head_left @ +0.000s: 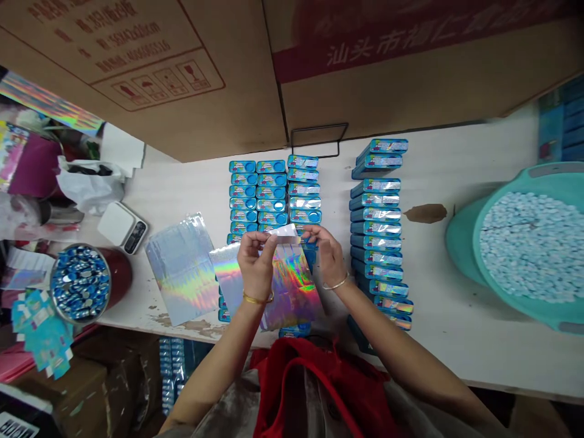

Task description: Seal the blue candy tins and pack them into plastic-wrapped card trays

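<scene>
My left hand [256, 258] is closed, thumb against fingers, on the upper edge of a shiny holographic sheet [292, 286]. A pale strip [285, 232] shows at the top of that sheet, between my hands. Just right of the strip is my right hand [331, 258], its fingers bent but apart and slightly blurred; I see nothing held in it. Another holographic sheet [182, 267] lies flat to the left. Under and beyond my hands stand rows of small blue tins [272, 192], partly covered by the held sheet. A column of blue tins [376, 228] with shiny strips on top runs along the right.
Large cardboard boxes [219, 128] line the back of the white table [429, 347]. A turquoise tub [465, 243] of pale pieces stands right. At left are a round container [121, 277] of blue wrapped pieces, a small scale [119, 226] and a white plastic bag [91, 188].
</scene>
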### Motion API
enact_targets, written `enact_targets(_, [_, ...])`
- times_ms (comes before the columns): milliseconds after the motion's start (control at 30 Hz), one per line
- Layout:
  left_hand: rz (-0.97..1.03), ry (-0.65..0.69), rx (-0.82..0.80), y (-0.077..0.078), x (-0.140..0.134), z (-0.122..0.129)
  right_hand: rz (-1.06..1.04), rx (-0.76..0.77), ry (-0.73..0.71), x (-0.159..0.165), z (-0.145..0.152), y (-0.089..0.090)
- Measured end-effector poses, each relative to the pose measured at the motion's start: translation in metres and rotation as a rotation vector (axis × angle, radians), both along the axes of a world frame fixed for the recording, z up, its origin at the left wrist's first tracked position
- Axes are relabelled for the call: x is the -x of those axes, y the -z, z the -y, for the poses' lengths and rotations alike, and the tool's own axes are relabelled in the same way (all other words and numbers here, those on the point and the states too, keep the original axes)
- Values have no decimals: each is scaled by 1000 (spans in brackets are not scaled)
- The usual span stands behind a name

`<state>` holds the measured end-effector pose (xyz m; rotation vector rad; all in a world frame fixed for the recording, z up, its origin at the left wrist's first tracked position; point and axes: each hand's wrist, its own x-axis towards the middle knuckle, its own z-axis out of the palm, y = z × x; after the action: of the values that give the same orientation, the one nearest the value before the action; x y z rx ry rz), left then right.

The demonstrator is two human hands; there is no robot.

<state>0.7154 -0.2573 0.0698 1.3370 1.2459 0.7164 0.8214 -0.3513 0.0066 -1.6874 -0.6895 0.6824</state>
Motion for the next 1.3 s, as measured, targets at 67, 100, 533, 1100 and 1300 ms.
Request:
enact_targets(67, [78, -16, 92, 14, -14, -1, -167, 22, 6, 1, 6, -5])
enact_targets(100, [101, -18, 126, 22, -20, -1, -213, 48, 35, 1, 8, -6])
enact_targets(533, [-537, 228, -410, 73, -67, -12, 95, 186, 204, -57, -6, 34])
enact_targets(1100, [-857, 307, -354, 78, -78, -29, 209, 171, 27, -37, 13, 70])
enact_targets(1300, [-709, 471, -476, 60, -28, -47, 600, 354, -103, -30, 7, 35])
